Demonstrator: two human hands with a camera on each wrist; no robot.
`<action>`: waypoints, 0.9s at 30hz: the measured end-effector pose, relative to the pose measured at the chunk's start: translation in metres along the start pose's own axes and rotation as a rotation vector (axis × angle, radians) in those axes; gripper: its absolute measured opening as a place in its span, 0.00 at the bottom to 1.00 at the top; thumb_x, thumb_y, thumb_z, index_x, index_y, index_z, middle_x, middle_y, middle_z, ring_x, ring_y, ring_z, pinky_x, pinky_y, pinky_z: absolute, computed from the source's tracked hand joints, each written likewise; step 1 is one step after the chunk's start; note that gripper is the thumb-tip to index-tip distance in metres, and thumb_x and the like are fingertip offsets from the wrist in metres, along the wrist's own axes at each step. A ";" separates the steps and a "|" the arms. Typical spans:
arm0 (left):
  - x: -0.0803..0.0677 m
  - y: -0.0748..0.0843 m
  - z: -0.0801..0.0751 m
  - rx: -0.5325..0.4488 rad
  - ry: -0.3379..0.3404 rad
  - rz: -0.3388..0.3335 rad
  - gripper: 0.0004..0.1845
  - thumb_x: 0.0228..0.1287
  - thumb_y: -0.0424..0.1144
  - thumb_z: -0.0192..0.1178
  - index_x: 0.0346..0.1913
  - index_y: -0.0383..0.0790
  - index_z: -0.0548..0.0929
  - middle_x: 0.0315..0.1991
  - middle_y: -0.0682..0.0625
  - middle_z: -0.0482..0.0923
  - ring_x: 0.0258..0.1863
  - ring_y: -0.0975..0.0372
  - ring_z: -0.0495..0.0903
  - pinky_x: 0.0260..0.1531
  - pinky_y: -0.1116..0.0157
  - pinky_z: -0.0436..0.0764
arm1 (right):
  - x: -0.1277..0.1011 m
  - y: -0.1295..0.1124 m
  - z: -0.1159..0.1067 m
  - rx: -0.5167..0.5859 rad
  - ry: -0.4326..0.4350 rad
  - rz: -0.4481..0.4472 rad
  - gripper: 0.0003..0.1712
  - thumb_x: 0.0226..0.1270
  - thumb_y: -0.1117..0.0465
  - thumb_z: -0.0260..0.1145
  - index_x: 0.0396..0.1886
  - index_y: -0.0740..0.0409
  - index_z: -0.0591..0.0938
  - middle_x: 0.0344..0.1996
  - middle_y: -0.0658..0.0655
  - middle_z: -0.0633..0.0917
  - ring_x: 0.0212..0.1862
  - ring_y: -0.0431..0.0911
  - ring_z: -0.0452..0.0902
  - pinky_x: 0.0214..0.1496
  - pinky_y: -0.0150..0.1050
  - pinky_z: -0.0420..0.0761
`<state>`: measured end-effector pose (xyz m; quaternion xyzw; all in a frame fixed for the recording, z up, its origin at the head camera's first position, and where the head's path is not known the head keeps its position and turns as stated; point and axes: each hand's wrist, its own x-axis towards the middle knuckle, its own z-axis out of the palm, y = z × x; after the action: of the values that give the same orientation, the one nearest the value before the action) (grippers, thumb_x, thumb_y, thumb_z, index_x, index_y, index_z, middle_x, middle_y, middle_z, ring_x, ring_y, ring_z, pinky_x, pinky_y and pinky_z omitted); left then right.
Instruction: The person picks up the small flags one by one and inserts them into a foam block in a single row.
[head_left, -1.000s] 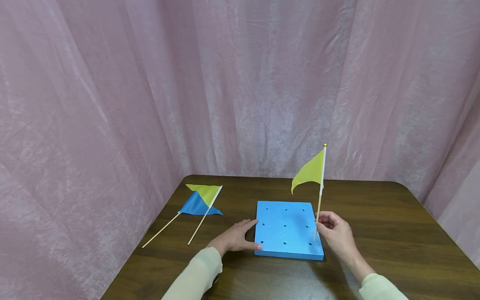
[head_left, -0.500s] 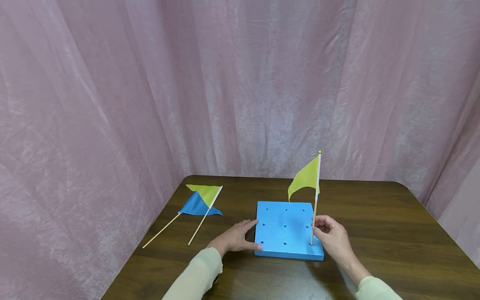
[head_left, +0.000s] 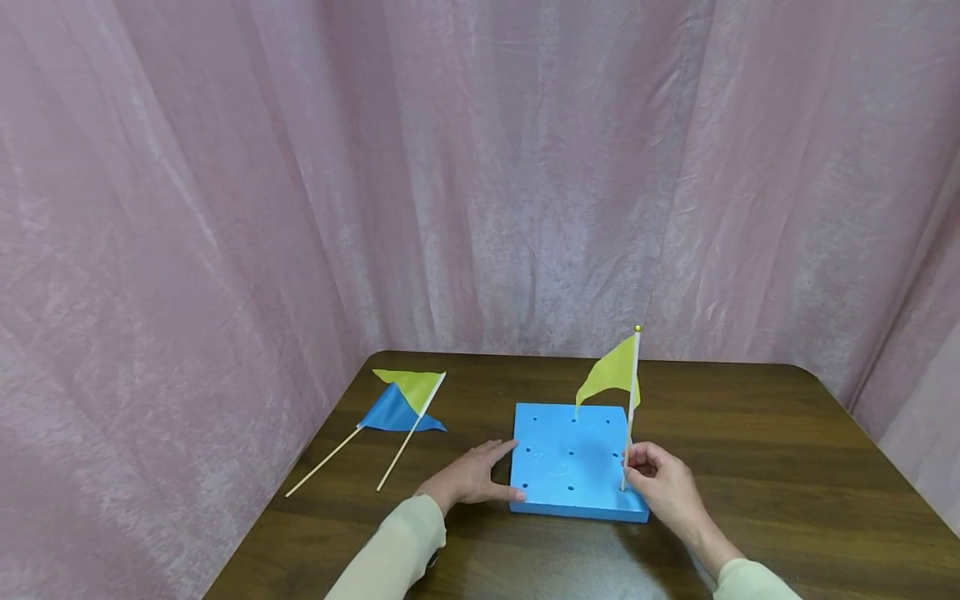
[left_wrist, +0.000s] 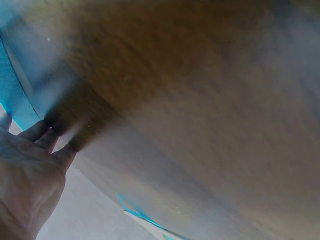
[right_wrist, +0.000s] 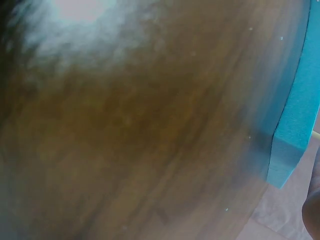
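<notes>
A square blue foam board [head_left: 547,468] with rows of small holes lies on the table. My right hand [head_left: 670,487] pinches the wooden stick of a yellow-green pennant flag [head_left: 613,368] between thumb and fingers. The flag stands nearly upright, its lower end in the hole at the board's near right corner. My left hand [head_left: 471,475] rests against the board's left side, fingers straight and thumb at the near left corner. In the left wrist view, that hand's fingers [left_wrist: 47,135] reach to the blue edge. The right wrist view shows the board's side [right_wrist: 295,130] and a sliver of hand.
At the left of the brown wooden table [head_left: 787,467] lie two more pennant flags, a yellow-green flag [head_left: 408,385] crossing over a blue flag [head_left: 390,410]. Their sticks point toward the near side. Pink curtains [head_left: 480,183] hang behind the table.
My right hand has brought the yellow-green flag left and down, and its stick has gone from above the board into the near right hole and sunk deeper. The left hand stays put.
</notes>
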<state>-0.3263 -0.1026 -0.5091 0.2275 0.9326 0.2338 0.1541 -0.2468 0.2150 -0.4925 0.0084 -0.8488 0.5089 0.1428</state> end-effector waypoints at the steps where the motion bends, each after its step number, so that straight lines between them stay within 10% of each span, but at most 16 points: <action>1: 0.000 0.000 0.000 0.000 0.000 -0.001 0.52 0.52 0.70 0.66 0.78 0.63 0.56 0.77 0.47 0.53 0.75 0.46 0.53 0.64 0.39 0.62 | 0.000 0.001 0.000 -0.001 -0.002 -0.001 0.06 0.61 0.72 0.69 0.38 0.63 0.83 0.32 0.54 0.83 0.36 0.41 0.75 0.40 0.30 0.76; 27: 0.000 0.001 -0.001 0.002 -0.006 -0.002 0.52 0.52 0.70 0.66 0.78 0.62 0.56 0.77 0.47 0.53 0.75 0.46 0.52 0.65 0.38 0.61 | 0.002 0.002 0.002 -0.077 -0.030 0.090 0.06 0.62 0.66 0.69 0.40 0.60 0.84 0.34 0.52 0.83 0.39 0.45 0.75 0.42 0.33 0.76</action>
<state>-0.3264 -0.1021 -0.5078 0.2275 0.9327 0.2318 0.1568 -0.2493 0.2143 -0.4953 -0.0276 -0.8695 0.4815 0.1072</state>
